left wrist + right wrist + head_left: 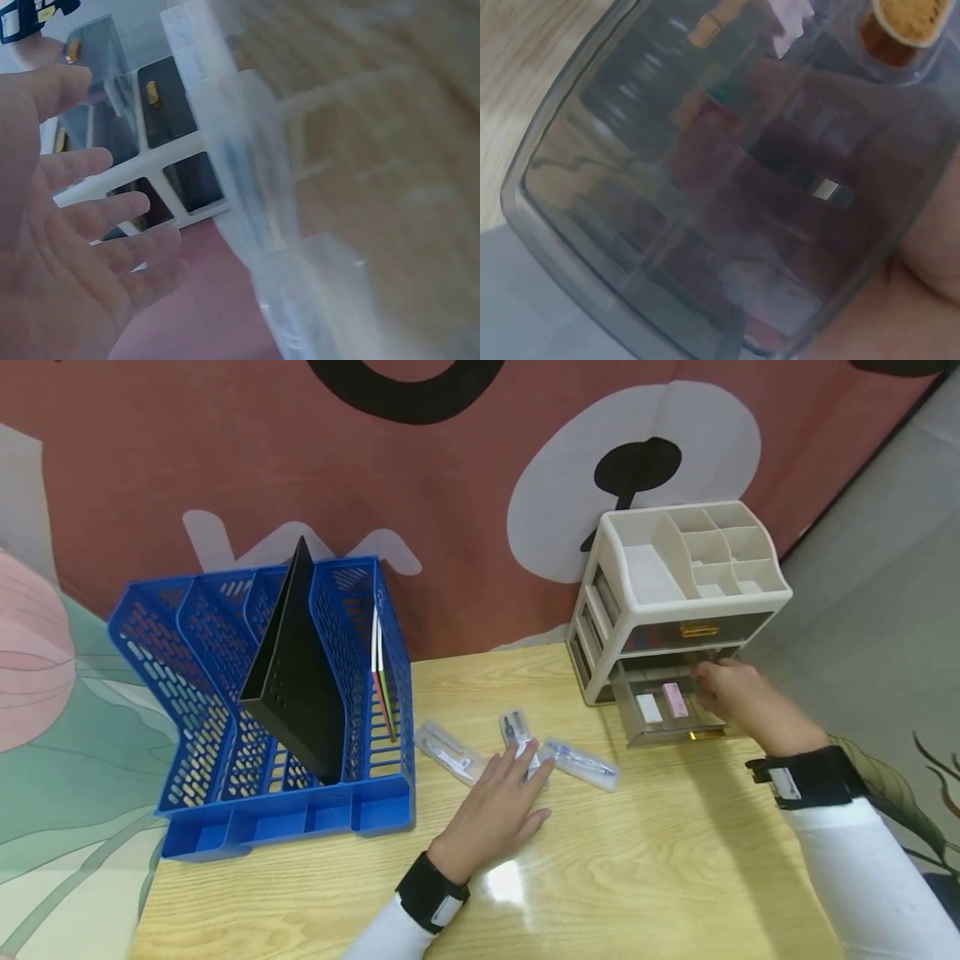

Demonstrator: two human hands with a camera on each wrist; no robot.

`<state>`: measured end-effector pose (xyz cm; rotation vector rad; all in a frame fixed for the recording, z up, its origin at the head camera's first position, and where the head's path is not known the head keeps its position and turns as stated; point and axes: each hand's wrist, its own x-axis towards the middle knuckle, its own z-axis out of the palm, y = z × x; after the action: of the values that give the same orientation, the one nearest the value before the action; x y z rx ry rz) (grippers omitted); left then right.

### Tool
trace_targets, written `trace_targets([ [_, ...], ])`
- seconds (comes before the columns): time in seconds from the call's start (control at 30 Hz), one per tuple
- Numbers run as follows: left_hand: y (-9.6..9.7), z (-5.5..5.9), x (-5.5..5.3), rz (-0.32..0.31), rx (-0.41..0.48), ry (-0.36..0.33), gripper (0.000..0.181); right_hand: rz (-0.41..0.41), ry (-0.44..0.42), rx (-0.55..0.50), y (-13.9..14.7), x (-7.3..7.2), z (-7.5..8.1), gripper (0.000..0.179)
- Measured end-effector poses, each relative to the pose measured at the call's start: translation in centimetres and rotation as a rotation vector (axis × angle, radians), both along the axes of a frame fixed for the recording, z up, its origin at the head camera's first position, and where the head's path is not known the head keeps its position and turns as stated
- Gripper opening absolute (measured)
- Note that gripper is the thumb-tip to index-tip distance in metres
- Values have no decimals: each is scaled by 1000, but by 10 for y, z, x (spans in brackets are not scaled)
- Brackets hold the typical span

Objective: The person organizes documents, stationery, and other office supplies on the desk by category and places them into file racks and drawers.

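My left hand (495, 810) is spread over the table, its fingertips at the middle one of three slim clear packs (516, 727) with pen-like things inside. One pack (450, 752) lies to the left of it and another (581, 764) to the right. In the left wrist view the left hand (90, 232) has its fingers extended beside the packs (251, 157). At the right side of a pulled-out, see-through drawer (637, 722) is my right hand (738, 702); its fingertips are largely hidden, and I cannot tell whether they hold anything. A white block (648, 708) and a pink block (675, 700) lie in the drawer.
The drawer belongs to a white desk organizer (611, 560) with gold handles and open top compartments. To the left stands a blue file rack (292, 806) holding a black folder (300, 693) and thin booklets (382, 685). A printed cloth (465, 527) hangs behind the wooden table (600, 877).
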<state>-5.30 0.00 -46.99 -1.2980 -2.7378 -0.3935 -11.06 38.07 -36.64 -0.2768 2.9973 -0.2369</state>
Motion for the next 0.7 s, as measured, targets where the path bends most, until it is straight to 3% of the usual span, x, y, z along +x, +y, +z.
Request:
trace_targets([
  [0.3,-2,-4,-4,-1,14,-29,71,-23,48,-35,2,4,-4,28],
  [0.43,-2,-1,-5,0,21,-31,71,-36,238,-46,-4,20,-4,22],
  [0.6,-6,-3,-4,26,16,-29,72,75,549,-110,-17,37,-7,14],
  [0.7,-9,-4,-4,39,20,-31,75,92,647,-144,-22,46,-6,18],
])
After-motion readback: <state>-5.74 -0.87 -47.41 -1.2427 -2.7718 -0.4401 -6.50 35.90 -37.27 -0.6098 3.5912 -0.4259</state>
